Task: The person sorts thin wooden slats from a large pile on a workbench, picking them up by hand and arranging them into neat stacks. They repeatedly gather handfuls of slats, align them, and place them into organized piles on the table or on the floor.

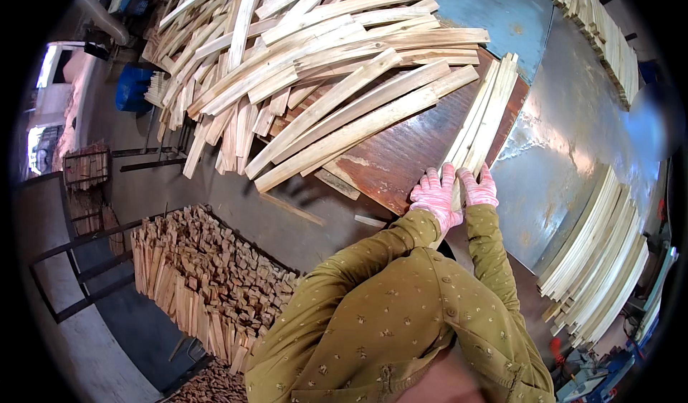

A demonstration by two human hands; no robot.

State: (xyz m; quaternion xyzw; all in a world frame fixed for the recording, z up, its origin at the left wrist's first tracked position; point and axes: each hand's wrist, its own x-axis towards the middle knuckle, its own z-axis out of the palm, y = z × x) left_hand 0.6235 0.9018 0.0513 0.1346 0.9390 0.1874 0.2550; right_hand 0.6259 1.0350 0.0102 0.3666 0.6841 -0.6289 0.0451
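Observation:
Several pale wooden slats [481, 116] lie side by side in a narrow bundle, pointing away from me along the right part of a reddish-brown board [387, 163]. My left hand [436, 197], in a pink and white glove, grips the left side of the bundle's near end. On the other side of that end, my right hand [479, 186], gloved alike, has its fingers closed against the slats. The palms and the undersides of the slats are hidden.
A loose heap of wooden slats [315, 52] covers the far left of the work surface. To the right is a metal table [548, 166], with stacked slats [598, 260] beside it. Bundled short wood pieces [208, 274] stand at lower left; a blue bucket [132, 88] is beyond.

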